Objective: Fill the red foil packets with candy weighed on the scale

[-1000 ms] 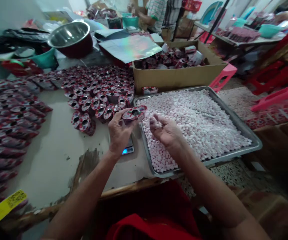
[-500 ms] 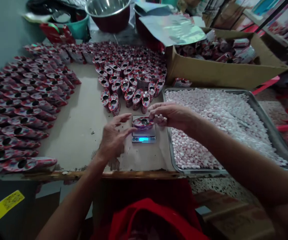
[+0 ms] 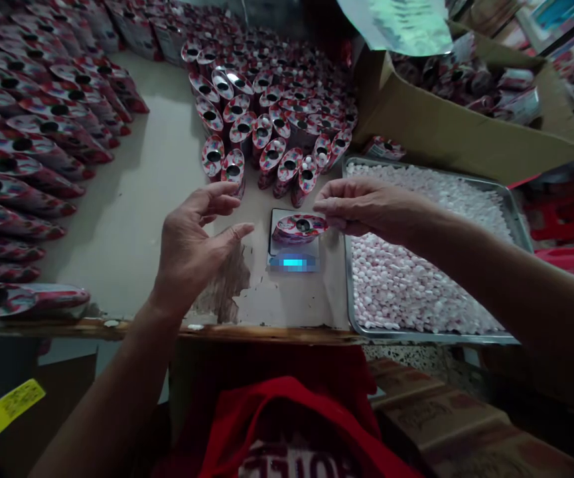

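Observation:
A small red printed pouch (image 3: pixel 299 227) stands open-topped on a little digital scale (image 3: pixel 292 243) with a lit blue display, near the table's front edge. My right hand (image 3: pixel 361 207) hovers just right of the pouch's mouth, fingers pinched together, seemingly on small white candies that I cannot make out. My left hand (image 3: pixel 194 239) floats open to the left of the scale, touching nothing. A metal tray (image 3: pixel 513 211) heaped with white and pink candies (image 3: pixel 406 279) lies under my right forearm.
Several filled pouches (image 3: pixel 267 119) stand packed behind the scale; more (image 3: pixel 22 153) lie in rows at the left. A cardboard box (image 3: pixel 446 133) of pouches sits behind the tray. The worn table edge (image 3: pixel 247 332) runs in front of me.
My left hand set the pouch on the scale and drew back to the left, open. My right hand came over from the tray to the pouch's mouth. My view tilted down.

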### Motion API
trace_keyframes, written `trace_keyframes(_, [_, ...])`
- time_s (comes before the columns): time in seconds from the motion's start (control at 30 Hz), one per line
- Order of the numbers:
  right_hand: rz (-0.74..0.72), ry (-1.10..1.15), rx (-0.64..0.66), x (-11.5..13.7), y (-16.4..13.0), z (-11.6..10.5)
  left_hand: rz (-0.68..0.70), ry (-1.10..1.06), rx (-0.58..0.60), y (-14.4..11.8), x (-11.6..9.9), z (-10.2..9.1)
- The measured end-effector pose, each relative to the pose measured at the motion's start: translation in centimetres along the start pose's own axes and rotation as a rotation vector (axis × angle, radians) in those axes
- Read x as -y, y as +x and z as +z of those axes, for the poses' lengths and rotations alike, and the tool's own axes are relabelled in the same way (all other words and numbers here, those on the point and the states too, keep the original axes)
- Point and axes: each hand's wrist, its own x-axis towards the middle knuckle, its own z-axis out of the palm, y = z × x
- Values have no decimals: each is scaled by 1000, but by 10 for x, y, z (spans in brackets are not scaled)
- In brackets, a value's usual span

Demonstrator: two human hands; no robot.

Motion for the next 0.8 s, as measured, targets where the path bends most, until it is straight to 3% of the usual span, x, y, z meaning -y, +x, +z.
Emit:
trace_keyframes(0.13, [-8,-12,-44,3,-6,1,-39,46,2,1,-11,7])
trace_keyframes(0.27, [-50,-62,-39,7,-5,5,-36,101,76,1,-17,19])
trace_keyframes(0.63, [-158,-221,33,-13,14,18,-48,90,167,-10,-6,27])
trace_keyframes(0.8, [-111,-169,28,-15,11,15,-49,94,210,-7,-5,32])
